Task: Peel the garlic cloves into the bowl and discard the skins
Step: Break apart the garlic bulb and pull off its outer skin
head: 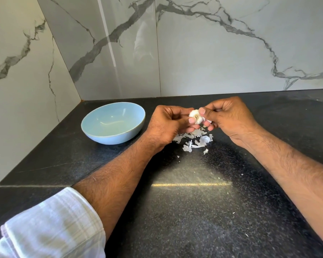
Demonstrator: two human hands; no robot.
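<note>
A white garlic bulb (195, 116) is held above the black counter between both hands. My left hand (168, 123) grips it from the left with curled fingers and thumb. My right hand (229, 118) pinches it from the right, thumb on top. Below the hands lies a pile of torn white garlic skins (194, 139) on the counter. A light blue bowl (93, 135) stands to the left of my left hand; I see no cloves inside it.
The black speckled counter (194, 202) runs into a corner of grey-veined marble walls (212, 53). Small skin crumbs are scattered toward the front right. A white sleeve (51, 226) covers my left upper forearm.
</note>
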